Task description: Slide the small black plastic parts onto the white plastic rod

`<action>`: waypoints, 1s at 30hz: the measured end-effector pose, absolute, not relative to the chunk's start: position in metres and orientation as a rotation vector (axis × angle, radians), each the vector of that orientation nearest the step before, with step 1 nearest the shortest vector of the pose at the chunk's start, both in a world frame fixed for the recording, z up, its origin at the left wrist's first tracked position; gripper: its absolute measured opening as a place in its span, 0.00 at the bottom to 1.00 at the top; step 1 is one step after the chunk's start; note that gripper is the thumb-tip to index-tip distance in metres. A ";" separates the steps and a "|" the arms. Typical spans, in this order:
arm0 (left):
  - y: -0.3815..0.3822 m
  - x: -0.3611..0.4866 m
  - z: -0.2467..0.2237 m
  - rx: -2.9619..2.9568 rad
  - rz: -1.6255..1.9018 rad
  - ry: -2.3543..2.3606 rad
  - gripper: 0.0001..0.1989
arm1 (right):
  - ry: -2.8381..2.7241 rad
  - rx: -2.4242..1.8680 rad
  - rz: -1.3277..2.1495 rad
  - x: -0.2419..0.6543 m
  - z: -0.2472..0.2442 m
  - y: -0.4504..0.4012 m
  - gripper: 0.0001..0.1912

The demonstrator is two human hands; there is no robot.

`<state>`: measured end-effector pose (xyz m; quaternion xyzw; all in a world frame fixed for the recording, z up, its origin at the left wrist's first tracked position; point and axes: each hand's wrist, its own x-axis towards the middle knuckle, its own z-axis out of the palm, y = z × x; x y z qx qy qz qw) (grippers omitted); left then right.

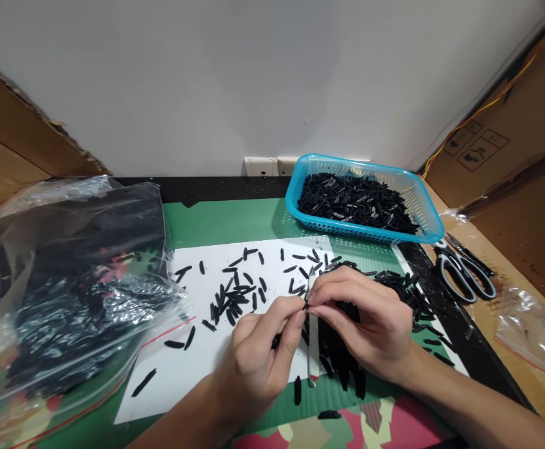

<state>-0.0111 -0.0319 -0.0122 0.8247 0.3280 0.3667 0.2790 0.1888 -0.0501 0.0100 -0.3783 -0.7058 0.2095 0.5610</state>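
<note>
My left hand (pixel 265 349) and my right hand (pixel 363 312) meet fingertip to fingertip over the white paper (pixel 160 380). Both are closed in a pinch on a tiny dark piece, mostly hidden by the fingers. Another black piece shows inside my left palm. Beneath the hands lies a pale flat strip (pixel 313 349) with a red tip. Many small black pieces (pixel 232 296) are scattered on the paper left of the hands, and a denser black pile (pixel 342 349) lies under and behind my right hand.
A blue basket (pixel 366 231) of black pieces stands at the back right. Scissors (pixel 464 271) and a small clear bag (pixel 529 330) lie at the right. A large clear bag (pixel 80 280) with dark contents covers the left. Cardboard (pixel 511 156) stands on both sides, a wall behind.
</note>
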 end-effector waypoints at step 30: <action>-0.022 -0.007 -0.008 2.194 0.764 0.765 0.11 | -1.586 -1.020 1.303 0.199 0.009 -0.046 0.10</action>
